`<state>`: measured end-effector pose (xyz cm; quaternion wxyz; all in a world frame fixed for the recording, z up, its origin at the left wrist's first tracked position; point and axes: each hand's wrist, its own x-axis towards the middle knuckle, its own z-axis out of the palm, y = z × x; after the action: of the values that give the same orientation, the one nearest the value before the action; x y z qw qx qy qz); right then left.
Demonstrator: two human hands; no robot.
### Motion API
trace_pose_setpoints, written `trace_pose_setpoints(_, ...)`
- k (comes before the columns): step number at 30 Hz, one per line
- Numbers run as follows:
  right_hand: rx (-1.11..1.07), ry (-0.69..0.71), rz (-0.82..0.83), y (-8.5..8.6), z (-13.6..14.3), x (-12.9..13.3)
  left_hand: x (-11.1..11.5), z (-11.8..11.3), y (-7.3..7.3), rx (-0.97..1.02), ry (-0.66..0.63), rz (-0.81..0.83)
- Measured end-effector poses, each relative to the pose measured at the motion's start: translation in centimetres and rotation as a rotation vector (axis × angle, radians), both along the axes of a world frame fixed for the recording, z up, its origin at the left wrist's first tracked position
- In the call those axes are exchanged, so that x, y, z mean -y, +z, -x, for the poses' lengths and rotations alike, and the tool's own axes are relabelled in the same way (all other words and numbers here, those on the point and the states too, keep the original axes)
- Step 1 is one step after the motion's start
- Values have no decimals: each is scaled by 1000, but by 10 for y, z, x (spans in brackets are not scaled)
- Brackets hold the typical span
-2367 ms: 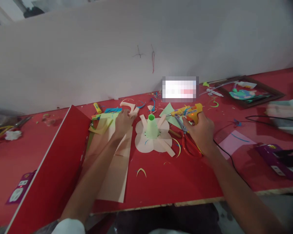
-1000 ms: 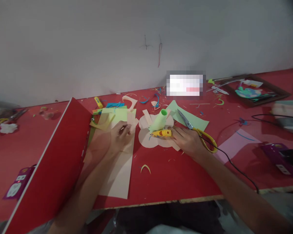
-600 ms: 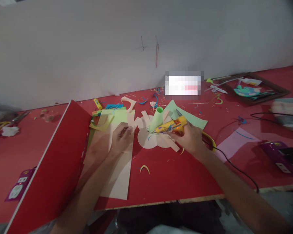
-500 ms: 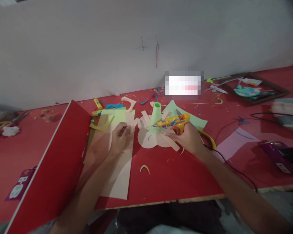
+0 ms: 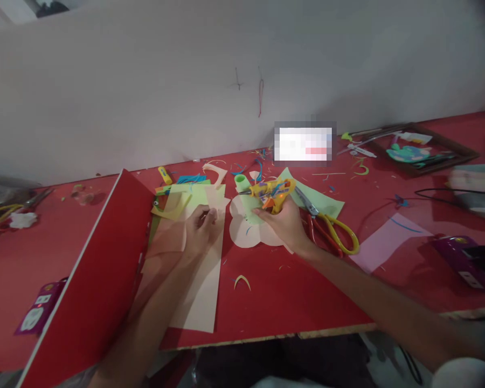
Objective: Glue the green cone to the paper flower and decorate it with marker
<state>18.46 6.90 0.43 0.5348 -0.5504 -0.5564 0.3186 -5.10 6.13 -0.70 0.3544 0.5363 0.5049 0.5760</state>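
Yellow plastic is seen first from the head view: the glue gun [image 5: 272, 188] is gripped by the right hand [image 5: 288, 223], fingers wrapped around its handle. Behind its nozzle, the green cone [image 5: 248, 205] is tilted on the petalled paper [image 5: 242, 237]. The left hand [image 5: 202, 226] is loosely curled; whether anything is held cannot be told. The cone could be dislodged if nudged by thumb or nozzle.
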Motion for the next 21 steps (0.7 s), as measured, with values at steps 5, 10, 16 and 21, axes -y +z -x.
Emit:
trace_pose_setpoints(5, -8, 89, -68, 4, -6, -26, -1, 1, -7, 17, 8, 18)
trace_pose_setpoints(10, -151, 244, 36, 9, -22, -51, -2, 2, -4, 10, -1, 14)
trace_pose_setpoints(16, -141, 334, 88, 7, -38, -62, -1, 0, -5, 30, -7, 24)
trace_pose_setpoints(21, -94, 320, 46, 5, -57, -61, -1, -2, -2, -17, 1, 30)
